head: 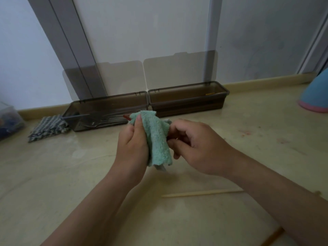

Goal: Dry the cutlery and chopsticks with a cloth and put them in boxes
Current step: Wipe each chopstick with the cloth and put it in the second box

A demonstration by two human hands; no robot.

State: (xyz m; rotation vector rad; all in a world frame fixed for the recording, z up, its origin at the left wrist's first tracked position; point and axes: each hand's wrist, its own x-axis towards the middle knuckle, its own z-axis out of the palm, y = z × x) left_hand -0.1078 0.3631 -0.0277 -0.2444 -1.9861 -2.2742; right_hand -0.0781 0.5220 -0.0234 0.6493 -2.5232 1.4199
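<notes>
My left hand [132, 144] grips a green fluffy cloth [156, 137] wrapped round a red chopstick [126, 117], whose tip pokes out at the cloth's upper left. My right hand [197, 144] has its fingers curled at the cloth's right side, pinching the chopstick's other end, mostly hidden. Behind stand two smoky transparent boxes with lids up: the left box [106, 114] holds metal cutlery, the right box [188, 102] holds dark chopsticks. A pale wooden chopstick [200, 193] lies on the counter near my right forearm.
A checked cloth [48, 128] lies left of the boxes. A clear container [8, 119] sits at the far left edge. A blue and pink object [316, 96] stands at the right. Another orange stick [271, 237] lies at the bottom right. The wall rises behind the boxes.
</notes>
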